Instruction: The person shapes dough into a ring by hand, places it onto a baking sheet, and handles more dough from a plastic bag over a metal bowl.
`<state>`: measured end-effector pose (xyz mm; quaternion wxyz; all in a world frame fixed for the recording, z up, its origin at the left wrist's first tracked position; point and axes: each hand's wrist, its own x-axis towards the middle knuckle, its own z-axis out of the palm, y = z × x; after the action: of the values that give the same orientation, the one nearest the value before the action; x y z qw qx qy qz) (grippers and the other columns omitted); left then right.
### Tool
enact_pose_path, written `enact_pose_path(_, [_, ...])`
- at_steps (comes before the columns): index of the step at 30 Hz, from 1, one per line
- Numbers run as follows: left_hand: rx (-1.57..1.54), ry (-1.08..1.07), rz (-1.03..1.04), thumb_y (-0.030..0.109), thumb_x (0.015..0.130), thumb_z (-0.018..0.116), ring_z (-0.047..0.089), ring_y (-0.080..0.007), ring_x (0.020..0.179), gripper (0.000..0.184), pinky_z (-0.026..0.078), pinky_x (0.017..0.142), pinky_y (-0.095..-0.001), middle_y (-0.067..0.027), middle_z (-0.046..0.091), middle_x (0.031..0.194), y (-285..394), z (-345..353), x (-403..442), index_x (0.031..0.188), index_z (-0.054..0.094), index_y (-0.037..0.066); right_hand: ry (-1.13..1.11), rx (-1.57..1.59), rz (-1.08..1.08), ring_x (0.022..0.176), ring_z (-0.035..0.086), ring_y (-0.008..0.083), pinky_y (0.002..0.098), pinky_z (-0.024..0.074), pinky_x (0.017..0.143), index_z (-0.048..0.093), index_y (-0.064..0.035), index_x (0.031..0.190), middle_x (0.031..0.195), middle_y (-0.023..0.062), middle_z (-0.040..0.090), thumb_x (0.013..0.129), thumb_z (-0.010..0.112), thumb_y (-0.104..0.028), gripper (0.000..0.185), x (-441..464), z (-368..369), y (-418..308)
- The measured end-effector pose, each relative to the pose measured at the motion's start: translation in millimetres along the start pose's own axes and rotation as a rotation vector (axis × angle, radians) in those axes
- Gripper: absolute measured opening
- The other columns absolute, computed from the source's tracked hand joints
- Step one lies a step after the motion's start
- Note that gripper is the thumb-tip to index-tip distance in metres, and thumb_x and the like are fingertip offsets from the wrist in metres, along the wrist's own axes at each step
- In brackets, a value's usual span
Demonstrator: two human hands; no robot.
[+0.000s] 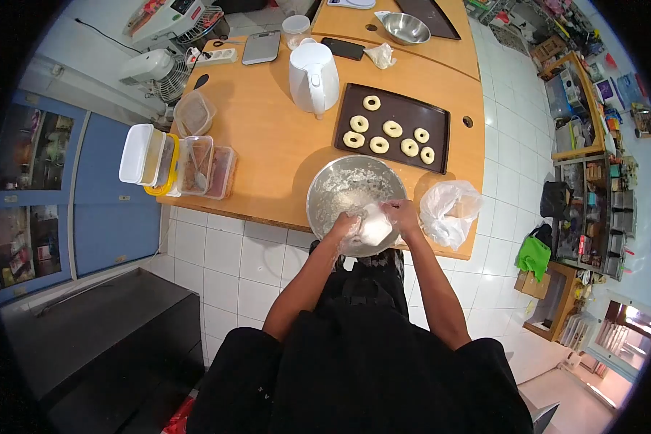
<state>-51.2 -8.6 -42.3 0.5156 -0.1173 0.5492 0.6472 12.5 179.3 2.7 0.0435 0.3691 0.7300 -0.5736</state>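
Note:
A metal mixing bowl (318, 189) stands at the table's front edge, with white flour (351, 195) spread over its bottom and clinging to its wall. Inside it, a smooth white floury lump (375, 227) sits between my two hands; whether it is dough or a filled bag I cannot tell. My left hand (346, 227), dusted white, is closed against the lump's left side. At its upper right, my right hand (400, 215) grips it with bent fingers. Behind the bowl, a dark baking tray (434, 123) carries several pale dough rings (392, 129).
Right of the bowl lies a crumpled plastic bag (448, 213). A white electric kettle (314, 76) stands behind it to the left. Plastic containers (195, 163) crowd the table's left end. Farther back are a phone (343, 48), a kitchen scale (261, 48) and another metal bowl (406, 29).

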Motion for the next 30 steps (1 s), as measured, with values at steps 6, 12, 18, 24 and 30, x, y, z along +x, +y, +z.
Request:
enact_pose_path(6, [0.009, -0.129, 0.133, 0.024, 0.085, 0.065, 0.063, -0.021, 0.071, 0.047, 0.053, 0.056, -0.0341, -0.0124, 0.063, 0.087, -13, -11, 20, 0.118, 0.053, -0.007, 0.0, 0.057, -0.019, 0.06, 0.06, 0.0146, 0.0315, 0.0478, 0.059, 0.072, 0.0043, 0.085, 0.065, 0.0117, 0.066, 0.074, 0.072, -0.026, 0.032, -1, 3, 2])
enact_pose_path(12, [0.137, -0.051, 0.088, 0.022, 0.086, 0.064, 0.064, -0.0223, 0.08, 0.049, 0.054, 0.063, -0.0368, -0.0153, 0.061, 0.101, -4, -9, 10, 0.123, 0.048, -0.007, 0.015, 0.022, -0.031, 0.059, 0.06, 0.0159, 0.0322, 0.0473, 0.058, 0.071, 0.0046, 0.084, 0.065, 0.0119, 0.066, 0.075, 0.072, -0.026, 0.032, -4, 5, 5])
enact_pose_path(18, [0.044, 0.081, -0.021, 0.024, 0.087, 0.064, 0.063, -0.0232, 0.085, 0.046, 0.054, 0.069, -0.0403, -0.0122, 0.061, 0.105, 7, 9, -18, 0.122, 0.048, -0.003, 0.015, 0.044, -0.015, 0.06, 0.061, 0.0171, 0.033, 0.0481, 0.06, 0.071, 0.0034, 0.086, 0.067, 0.0123, 0.067, 0.076, 0.072, -0.029, 0.034, -8, 11, 14])
enact_pose_path(24, [-0.108, -0.057, -0.022, 0.024, 0.09, 0.062, 0.063, -0.0223, 0.091, 0.044, 0.054, 0.073, -0.0377, -0.0099, 0.061, 0.112, 8, 8, -51, 0.126, 0.049, 0.001, 0.027, 0.007, 0.052, 0.06, 0.054, 0.0094, 0.0264, 0.0435, 0.055, 0.07, 0.0019, 0.082, 0.07, 0.0026, 0.063, 0.082, 0.071, -0.023, 0.025, -26, 17, 9])
enact_pose_path(30, [-0.087, -0.058, 0.016, 0.021, 0.086, 0.066, 0.064, -0.0183, 0.083, 0.043, 0.052, 0.065, -0.0329, -0.0091, 0.064, 0.103, -5, 11, -67, 0.121, 0.055, -0.001, -0.019, -0.023, -0.076, 0.06, 0.055, 0.0122, 0.0297, 0.0457, 0.057, 0.068, 0.0049, 0.091, 0.071, 0.0044, 0.064, 0.084, 0.069, -0.028, 0.033, -50, 21, 24])
